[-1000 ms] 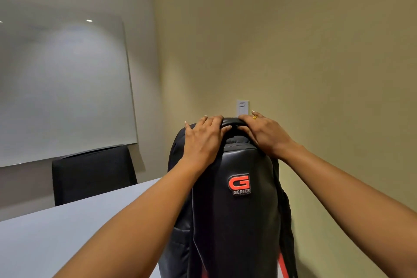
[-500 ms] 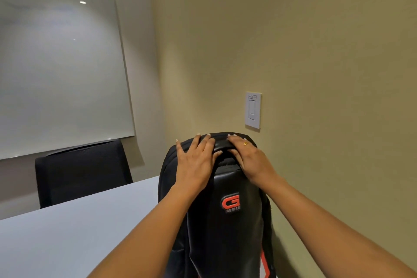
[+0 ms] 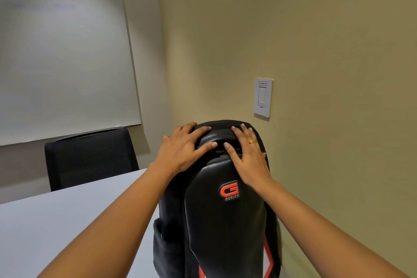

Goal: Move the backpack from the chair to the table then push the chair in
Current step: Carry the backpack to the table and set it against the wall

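A black backpack (image 3: 225, 221) with a red "G Series" badge stands upright on the right end of the pale table (image 3: 67, 221), close to the wall. My left hand (image 3: 182, 151) lies flat on its top left shoulder with the fingers spread. My right hand (image 3: 248, 158), which wears a ring, lies flat on its top right with the fingers apart. Neither hand curls around the top handle. The backpack's base is cut off by the bottom edge. The chair it came from is out of view.
A black mesh chair (image 3: 90, 158) stands at the table's far side under a whiteboard (image 3: 63, 63). The beige wall with a white light switch (image 3: 262, 97) runs close along the backpack's right side.
The backpack has sunk lower in my view and stands on the table. Both hands have gone from curled around its top handle to lying flat and spread on its top.
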Tool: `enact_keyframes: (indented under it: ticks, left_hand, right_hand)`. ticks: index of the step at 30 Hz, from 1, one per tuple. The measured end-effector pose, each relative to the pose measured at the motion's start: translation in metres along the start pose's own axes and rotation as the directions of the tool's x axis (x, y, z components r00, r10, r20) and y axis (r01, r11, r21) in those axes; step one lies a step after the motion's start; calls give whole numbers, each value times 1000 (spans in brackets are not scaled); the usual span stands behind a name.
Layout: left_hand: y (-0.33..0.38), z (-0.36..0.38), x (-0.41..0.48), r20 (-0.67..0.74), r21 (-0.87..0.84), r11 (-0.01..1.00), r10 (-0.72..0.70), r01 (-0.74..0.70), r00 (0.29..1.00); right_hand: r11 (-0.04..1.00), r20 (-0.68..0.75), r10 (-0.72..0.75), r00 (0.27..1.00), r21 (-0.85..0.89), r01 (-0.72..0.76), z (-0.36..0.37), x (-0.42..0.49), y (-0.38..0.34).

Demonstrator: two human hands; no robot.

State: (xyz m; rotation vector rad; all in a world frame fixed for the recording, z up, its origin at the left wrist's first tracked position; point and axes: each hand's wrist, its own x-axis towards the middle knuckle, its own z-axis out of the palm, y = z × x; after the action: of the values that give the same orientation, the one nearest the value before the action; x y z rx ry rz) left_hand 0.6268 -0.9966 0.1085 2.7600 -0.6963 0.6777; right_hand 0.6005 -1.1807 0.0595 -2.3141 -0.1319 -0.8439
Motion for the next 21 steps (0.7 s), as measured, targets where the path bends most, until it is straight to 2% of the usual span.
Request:
enact_keyframes:
  ticks: [3,8,13,18,21]
  left_hand:
    - [-3,1,-6,-26,40,997,-63,64,998]
    - [-2,3,-28,-165,167,969,-152,180,975]
    - [11,5,-51,-250,195,935,-244,295,937]
    - [35,4,-59,-253,138,927,-307,349,917]
    - [40,-5,-54,-204,174,936,-270,306,941]
  right_hand:
    - [999,47,-21,999,46,19,7,9,-3]
    - [988,128,-121,984,109,107,18,21,-6]
    - [958,285,-263,922,194,213,24,43,-2]
    - [949,432,-303,849,57,310,18,65,1]
    - [955,413,-278,867,21,296,11,62,10]
